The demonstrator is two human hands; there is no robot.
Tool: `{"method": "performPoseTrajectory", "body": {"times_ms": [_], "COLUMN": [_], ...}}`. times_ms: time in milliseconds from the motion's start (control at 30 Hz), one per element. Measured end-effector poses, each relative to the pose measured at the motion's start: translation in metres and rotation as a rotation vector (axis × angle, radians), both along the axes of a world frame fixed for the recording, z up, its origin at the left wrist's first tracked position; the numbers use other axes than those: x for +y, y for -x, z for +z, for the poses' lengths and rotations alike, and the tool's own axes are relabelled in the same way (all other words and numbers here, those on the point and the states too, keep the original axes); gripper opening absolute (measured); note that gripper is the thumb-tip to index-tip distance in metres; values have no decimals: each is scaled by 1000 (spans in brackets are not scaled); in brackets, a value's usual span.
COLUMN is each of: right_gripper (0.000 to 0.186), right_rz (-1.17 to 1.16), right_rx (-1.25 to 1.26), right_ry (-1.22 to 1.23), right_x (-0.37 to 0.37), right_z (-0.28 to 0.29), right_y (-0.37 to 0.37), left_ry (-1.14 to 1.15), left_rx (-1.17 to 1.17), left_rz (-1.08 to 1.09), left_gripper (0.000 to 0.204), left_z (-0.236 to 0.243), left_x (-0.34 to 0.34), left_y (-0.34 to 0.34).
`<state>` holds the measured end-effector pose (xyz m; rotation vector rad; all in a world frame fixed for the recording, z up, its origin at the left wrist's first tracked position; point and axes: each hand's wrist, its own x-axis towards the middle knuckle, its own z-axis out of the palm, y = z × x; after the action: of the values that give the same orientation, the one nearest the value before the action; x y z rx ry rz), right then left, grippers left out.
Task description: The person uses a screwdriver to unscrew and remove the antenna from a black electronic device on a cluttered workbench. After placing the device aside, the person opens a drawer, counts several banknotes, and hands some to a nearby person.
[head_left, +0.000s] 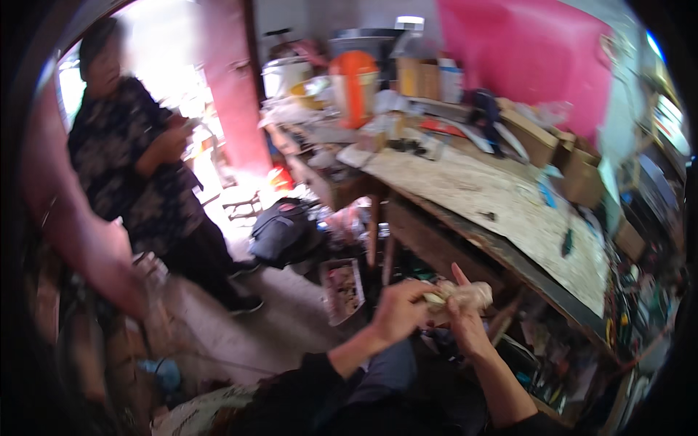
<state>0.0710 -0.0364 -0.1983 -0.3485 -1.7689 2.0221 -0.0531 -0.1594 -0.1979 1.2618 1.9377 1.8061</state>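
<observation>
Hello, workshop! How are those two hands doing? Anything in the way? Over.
Left hand pinching small pale item, kind unclear. Right hand close against it, grip unclear. Workbench beyond; nothing visibly blocking.

Small held item (434,298), between 4 and 5 o'clock, is showing cream to pale yellow, as far as blur is allowing. Left sleeve (318,378), 6 o'clock, is reading plain black. Benchtop (454,195), towards 3, is displaying off-white mottled with brown. Wall sheet (534,65), between 1 and 2, is presenting plain pink. Bucket (355,87), 12, is bearing orange on off-white. Co-worker's top (131,156), between 9 and 10, is carrying pale blotches over dark cloth.
</observation>
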Motion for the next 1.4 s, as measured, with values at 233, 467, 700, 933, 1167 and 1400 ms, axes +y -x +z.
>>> {"method": "performPoseTrajectory", "body": {"times_ms": [233, 467, 700, 933, 1167, 1400], "right_gripper": [51, 67, 62, 59, 33, 35], "right_rz": [-77, 37, 52, -107, -199, -179], "right_rx": [-40, 3, -46, -16, 93, -38], "right_ry": [-673, -523, -764, -712, -780, -221], "right_x": [-31, -61, -66, -93, -60, -5], "right_z": [-29, -21, -27, -30, -39, -23], "right_y": [27, 40, 27, 16, 47, 58], "left_ry": [-529, -337, -474, -478, -623, -684], "left_rx": [-1253, -1303, -1257, -1226, -994, -1274], "left_rz": [-248, -54, -141, -313, -399, -600], "left_gripper": [50, 35, 27, 55, 86, 110], "left_z": [-45, -48, -80, -49, -37, -32], "left_x": [-14, -22, -27, -39, -39, -60], "left_y": [-41, -34, -13, -28, -37, -21]}}
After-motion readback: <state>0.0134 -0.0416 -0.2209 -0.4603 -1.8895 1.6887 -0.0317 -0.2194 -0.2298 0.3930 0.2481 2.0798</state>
